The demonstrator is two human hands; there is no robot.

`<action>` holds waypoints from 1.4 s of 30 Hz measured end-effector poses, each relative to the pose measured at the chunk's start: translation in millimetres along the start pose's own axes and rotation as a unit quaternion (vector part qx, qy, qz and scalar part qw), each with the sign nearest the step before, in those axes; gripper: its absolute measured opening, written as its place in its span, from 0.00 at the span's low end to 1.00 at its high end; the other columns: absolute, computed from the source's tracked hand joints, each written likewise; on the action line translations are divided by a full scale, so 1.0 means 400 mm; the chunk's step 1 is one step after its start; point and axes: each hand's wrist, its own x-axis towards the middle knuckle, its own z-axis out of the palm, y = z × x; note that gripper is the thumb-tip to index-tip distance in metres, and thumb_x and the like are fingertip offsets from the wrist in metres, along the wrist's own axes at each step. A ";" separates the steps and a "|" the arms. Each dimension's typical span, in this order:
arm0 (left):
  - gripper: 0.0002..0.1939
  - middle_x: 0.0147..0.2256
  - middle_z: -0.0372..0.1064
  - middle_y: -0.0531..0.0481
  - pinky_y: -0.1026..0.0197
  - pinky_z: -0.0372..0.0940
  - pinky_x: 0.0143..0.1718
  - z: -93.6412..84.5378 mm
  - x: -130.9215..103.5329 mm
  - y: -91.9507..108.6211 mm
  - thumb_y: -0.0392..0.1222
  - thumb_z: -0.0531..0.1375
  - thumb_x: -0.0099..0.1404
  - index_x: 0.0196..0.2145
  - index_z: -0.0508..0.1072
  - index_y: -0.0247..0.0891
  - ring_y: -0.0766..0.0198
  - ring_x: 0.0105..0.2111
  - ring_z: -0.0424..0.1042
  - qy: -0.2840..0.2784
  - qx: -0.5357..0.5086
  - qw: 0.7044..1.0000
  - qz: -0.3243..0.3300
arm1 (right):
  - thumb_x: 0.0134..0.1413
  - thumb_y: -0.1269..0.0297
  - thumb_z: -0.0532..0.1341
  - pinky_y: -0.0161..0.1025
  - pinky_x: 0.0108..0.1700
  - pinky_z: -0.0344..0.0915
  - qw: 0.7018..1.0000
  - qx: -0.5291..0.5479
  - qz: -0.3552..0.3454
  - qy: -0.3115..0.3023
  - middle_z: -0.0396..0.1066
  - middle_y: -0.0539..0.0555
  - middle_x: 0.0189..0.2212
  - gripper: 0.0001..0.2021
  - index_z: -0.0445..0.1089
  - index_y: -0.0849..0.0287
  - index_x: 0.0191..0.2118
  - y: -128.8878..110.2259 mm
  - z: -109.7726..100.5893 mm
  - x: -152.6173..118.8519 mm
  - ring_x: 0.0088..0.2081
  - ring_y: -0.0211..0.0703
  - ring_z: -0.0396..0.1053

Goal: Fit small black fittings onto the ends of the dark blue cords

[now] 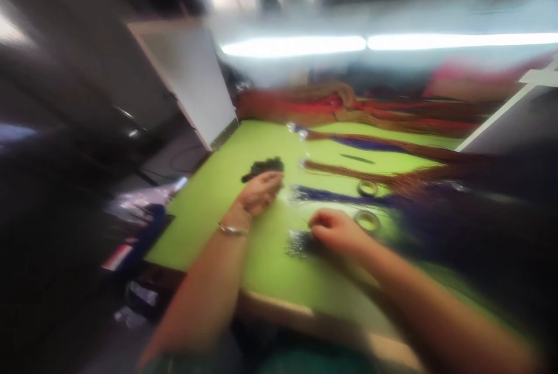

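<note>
Silver-tipped wires [298, 244] lie on the desk [270, 269] beside the right hand [337, 233], presumably for short reach; its fingers curl, any grasp too blurred to tell. Farther, the left hand [260, 192], likewise unclear, adjoins black pieces [264, 167]. Brown wires [340, 170] point their ends leftward, seemingly for easy access.

Two tape rolls [367, 194], two light tubes [296, 46], one bracelet [233, 229], one dark heap [262, 168] and one silvery cluster [297, 243].
</note>
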 end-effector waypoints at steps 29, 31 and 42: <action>0.16 0.24 0.67 0.52 0.72 0.57 0.18 0.124 -0.040 -0.072 0.40 0.65 0.54 0.41 0.73 0.35 0.75 0.19 0.63 -0.163 -0.019 0.978 -0.129 | 0.51 0.65 0.54 0.34 0.26 0.47 0.921 -0.318 -0.120 0.189 0.70 0.50 0.22 0.09 0.68 0.58 0.24 -0.004 -0.047 -0.016 0.23 0.35 0.60; 0.16 0.25 0.66 0.53 0.73 0.56 0.17 0.123 -0.038 -0.074 0.40 0.66 0.53 0.40 0.73 0.35 0.77 0.17 0.62 -0.155 -0.013 0.980 -0.125 | 0.53 0.66 0.53 0.35 0.26 0.45 0.898 -0.370 -0.137 0.194 0.71 0.52 0.22 0.10 0.68 0.59 0.25 -0.004 -0.045 -0.020 0.23 0.35 0.61; 0.17 0.26 0.65 0.54 0.74 0.55 0.17 0.116 -0.031 -0.083 0.41 0.66 0.53 0.41 0.73 0.33 0.78 0.18 0.61 -0.175 -0.004 0.978 -0.116 | 0.52 0.66 0.54 0.35 0.26 0.43 0.882 -0.388 -0.159 0.214 0.71 0.51 0.21 0.10 0.68 0.59 0.24 0.000 -0.041 -0.020 0.22 0.34 0.60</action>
